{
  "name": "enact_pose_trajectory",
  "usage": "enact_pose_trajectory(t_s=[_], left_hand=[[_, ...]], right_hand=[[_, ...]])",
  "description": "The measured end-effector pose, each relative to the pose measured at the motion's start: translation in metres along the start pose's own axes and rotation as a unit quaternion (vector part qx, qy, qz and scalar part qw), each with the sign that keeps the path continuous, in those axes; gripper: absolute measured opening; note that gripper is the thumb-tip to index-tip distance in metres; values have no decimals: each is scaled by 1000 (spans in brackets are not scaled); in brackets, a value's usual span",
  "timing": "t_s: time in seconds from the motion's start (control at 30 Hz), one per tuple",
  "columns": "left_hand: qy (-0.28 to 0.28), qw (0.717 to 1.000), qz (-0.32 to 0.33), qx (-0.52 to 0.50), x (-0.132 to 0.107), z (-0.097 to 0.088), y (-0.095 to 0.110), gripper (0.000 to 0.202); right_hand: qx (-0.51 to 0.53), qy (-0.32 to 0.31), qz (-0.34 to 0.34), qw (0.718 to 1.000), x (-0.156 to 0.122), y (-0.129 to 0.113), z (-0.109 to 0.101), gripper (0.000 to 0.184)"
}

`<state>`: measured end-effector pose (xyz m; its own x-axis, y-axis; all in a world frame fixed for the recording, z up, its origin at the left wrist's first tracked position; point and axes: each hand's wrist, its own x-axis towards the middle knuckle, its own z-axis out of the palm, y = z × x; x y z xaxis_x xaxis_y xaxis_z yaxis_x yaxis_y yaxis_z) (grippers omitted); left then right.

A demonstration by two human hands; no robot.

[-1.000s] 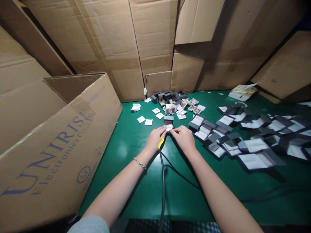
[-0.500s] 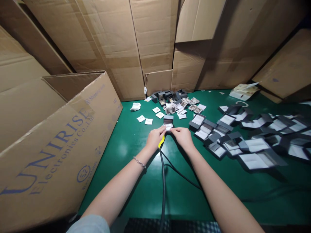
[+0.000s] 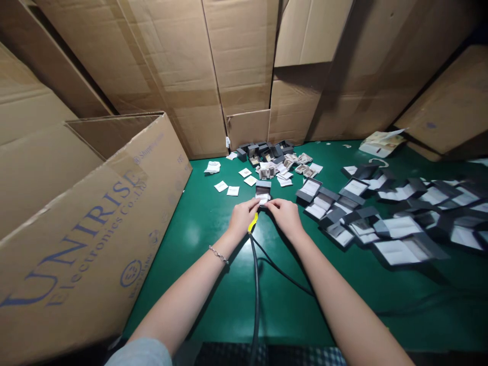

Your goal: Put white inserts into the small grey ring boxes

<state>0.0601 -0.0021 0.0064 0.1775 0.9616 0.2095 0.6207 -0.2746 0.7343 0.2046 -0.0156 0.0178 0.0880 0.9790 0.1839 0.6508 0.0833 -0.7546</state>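
A small dark grey jewelry box [image 3: 263,187] stands with its lid up on the green table, a white insert [image 3: 263,200] showing inside. My left hand [image 3: 242,216] grips its left front side, fingertips at the insert's edge. From the other side, my right hand [image 3: 285,213] pinches the right front of the box with thumb and index finger. Both hands partly cover the box's base. A yellow tag [image 3: 253,222] on a black cable [image 3: 255,284] lies just below the box, beside my left hand.
Several open grey boxes with white linings [image 3: 400,229] spread over the right side. Behind the hands are small dark boxes [image 3: 263,150], beige inserts [image 3: 268,170] and white paper squares [image 3: 233,191]. A large cardboard carton [image 3: 95,213] stands at left; stacked cartons [image 3: 244,61] wall off the back.
Almost nothing differs. Both hands stay on the small box, with only a slight shift of the fingers at its front.
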Motion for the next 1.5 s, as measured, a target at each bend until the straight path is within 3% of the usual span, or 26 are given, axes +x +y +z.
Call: enact_pose_trajectory(t_s=[0.23, 0.53, 0.87, 1.07, 1.2, 1.37, 1.5], left_hand=[[1, 999, 32, -12, 1, 1, -1, 26], [-12, 999, 38, -11, 1, -1, 2, 26], [-12, 1000, -10, 21, 1, 0, 2, 28], [-4, 999, 29, 18, 0, 2, -2, 27], [8, 999, 48, 0, 1, 2, -3, 24], [40, 999, -1, -13, 0, 2, -1, 22], [38, 999, 8, 0, 0, 2, 0, 30]], right_hand=[[-111, -28, -117, 987, 2, 6, -2, 16], [-126, -41, -143, 981, 3, 10, -1, 18], [-172, -43, -145, 973, 6, 10, 1, 20], [-168, -58, -153, 972, 7, 10, -3, 21], [-147, -75, -174, 971, 2, 7, -2, 22], [-80, -111, -202, 970, -6, -3, 3, 23], [-74, -59, -162, 982, -6, -5, 3, 23]])
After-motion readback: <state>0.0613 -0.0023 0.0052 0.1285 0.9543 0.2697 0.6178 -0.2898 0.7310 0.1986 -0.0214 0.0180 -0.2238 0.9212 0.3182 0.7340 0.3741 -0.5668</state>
